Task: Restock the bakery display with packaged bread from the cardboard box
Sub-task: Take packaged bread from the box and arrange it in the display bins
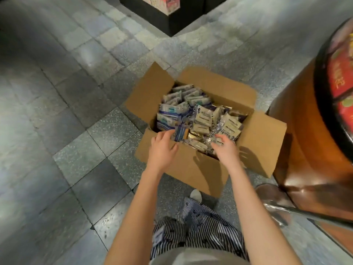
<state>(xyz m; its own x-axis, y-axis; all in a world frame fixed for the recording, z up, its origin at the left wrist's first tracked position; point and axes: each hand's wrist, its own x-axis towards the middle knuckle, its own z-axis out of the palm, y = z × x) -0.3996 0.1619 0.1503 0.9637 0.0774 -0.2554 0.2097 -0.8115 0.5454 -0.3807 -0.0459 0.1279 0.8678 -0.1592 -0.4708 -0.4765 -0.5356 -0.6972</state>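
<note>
An open cardboard box (219, 87) sits on the tiled floor, flaps spread, filled with several clear-wrapped bread packs (202, 119) with blue and white labels. My left hand (164, 148) reaches over the box's near-left rim, and its fingers hold a blue-edged pack (180, 133) standing on end. My right hand (226, 148) is over the near-right part of the box, fingers curled around a clear pack (216, 142) on top of the pile.
A round orange-brown display stand (313, 142) with a black rim and red packaged goods stands right of the box. A black display base (172, 18) stands at the back. My striped clothing and a shoe (195, 195) are below the box. Grey floor tiles lie to the left.
</note>
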